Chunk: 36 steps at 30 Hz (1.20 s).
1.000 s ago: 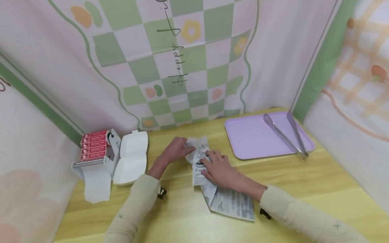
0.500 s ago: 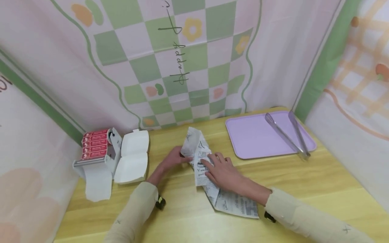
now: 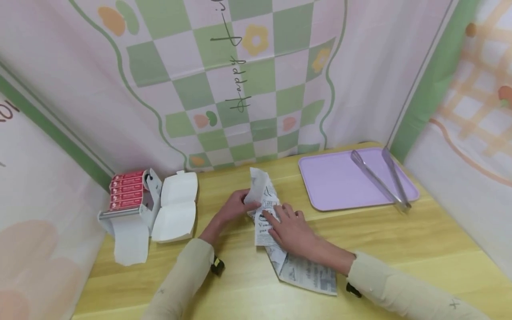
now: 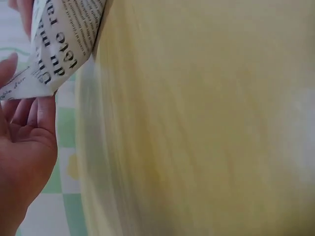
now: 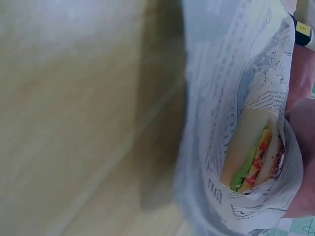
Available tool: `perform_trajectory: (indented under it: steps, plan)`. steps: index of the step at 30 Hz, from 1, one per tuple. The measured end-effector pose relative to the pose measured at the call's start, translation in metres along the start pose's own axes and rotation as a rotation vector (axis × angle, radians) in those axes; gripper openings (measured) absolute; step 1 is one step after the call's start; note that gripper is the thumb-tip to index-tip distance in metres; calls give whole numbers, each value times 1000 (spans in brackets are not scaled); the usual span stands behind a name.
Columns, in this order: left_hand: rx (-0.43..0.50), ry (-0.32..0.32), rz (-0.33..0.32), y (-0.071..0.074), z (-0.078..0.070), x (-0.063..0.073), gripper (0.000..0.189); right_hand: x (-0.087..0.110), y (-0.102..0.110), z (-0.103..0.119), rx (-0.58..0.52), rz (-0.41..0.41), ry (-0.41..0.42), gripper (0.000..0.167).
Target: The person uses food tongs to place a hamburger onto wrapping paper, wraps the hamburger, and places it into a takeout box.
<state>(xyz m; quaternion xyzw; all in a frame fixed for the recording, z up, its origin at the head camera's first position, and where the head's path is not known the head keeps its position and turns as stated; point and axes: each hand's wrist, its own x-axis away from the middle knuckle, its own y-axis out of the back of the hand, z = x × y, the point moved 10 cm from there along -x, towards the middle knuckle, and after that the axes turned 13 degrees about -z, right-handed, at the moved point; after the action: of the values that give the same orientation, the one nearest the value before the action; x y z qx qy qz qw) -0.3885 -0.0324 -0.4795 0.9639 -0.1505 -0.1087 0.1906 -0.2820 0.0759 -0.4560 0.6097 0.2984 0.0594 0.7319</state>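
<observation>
A sheet of printed newsprint-style wrapping paper [image 3: 267, 229] lies folded over in the middle of the table. Inside it, in the right wrist view, sits a sandwich [image 5: 248, 147] with pale bread, green leaf and reddish filling showing at its cut end. My left hand [image 3: 235, 206] pinches the paper's far left end, thumb on top and fingers beneath. Also in the left wrist view, that hand [image 4: 27, 147] has a paper corner between thumb and fingers. My right hand [image 3: 294, 229] rests on the folded paper with fingers spread, pressing it down. A loose flap trails towards me.
A lilac tray [image 3: 336, 182] bearing metal tongs [image 3: 376, 178] stands at the back right. On the left are an unfolded white takeaway box [image 3: 176, 206] and a dispenser with a red-printed roll [image 3: 127, 191]. All stand on the wooden table [image 3: 380, 235] before a hanging cloth [image 3: 280, 89].
The paper's far end has risen out into a pointed flap, and my left hand has shifted its hold on that end slightly. My right hand has stayed on the wrap.
</observation>
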Motion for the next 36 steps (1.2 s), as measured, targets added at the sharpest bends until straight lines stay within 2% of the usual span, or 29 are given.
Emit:
perform_trajectory:
  steps: [2,4,7,8,12,14,15,18,20,22,25,27,29,32,34,36]
  plan:
    - [-5,-5,15,-6,0,0,34,0,1,0,-4,-6,-4,54]
    - [-12,-5,-1,-10,0,1,34,1,1,-1,-15,-12,-9,55]
    - [-12,-11,-72,-10,-3,4,32,1,4,-2,-47,-30,-22,56]
    - [-16,-16,-91,-10,-11,7,31,1,6,-3,-72,-33,-35,57]
    - [-67,-37,-153,-9,-18,10,29,4,14,-6,-192,-57,-55,59]
    - [-88,-23,-162,-9,-17,11,29,8,15,-5,-208,-49,-24,58]
    - [-87,-21,-166,-9,-13,10,28,10,14,-4,-200,-54,12,57]
    - [-63,-26,-154,-7,-16,12,27,15,14,1,-149,-39,83,55]
    - [-48,-70,-147,-7,-24,14,24,16,15,4,-126,-43,111,55]
    - [-54,-153,-104,-11,-35,18,27,16,17,5,-109,-37,111,56]
    - [-167,-314,-17,-21,-51,29,31,15,18,6,-102,-46,106,54]
    - [-251,-401,39,-28,-59,38,35,15,17,3,-143,-48,72,56]
    - [-328,-448,56,-32,-62,43,37,14,16,-4,-265,-29,13,63]
    - [-365,-440,64,-35,-62,45,37,9,16,-24,-514,31,-109,62]
    - [-362,-425,73,-36,-61,45,33,3,14,-45,-671,73,-215,51]
    - [-356,-411,80,-36,-59,45,32,-6,9,-69,-753,96,-318,32]
